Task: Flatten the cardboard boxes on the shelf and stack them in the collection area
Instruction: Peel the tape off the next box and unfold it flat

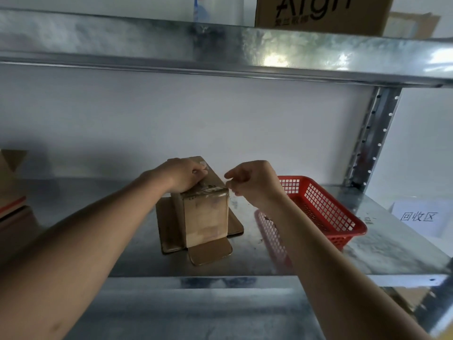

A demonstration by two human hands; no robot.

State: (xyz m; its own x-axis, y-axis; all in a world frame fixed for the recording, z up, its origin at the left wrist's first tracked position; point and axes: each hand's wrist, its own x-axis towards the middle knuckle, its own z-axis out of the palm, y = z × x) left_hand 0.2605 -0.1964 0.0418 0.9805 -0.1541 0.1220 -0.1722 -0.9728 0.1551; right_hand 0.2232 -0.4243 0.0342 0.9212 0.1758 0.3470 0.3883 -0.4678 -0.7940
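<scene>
At frame centre we see the cardboard box point(206, 212) upright on the metal shelf point(382, 244), flaps splayed; left hand point(183, 177) presses its top. Right hand point(250, 184) pinches the box's tape; red basket point(326, 212) at right, contents not discernible

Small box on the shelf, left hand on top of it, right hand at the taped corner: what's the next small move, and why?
Probably peel the tape off the top seam. The small box stands upright with its bottom flaps splayed on the metal shelf, but its top is closed. The left hand presses down on it, and the right hand seems to pinch something at the near top corner, likely a tape end, though blurred.
</scene>
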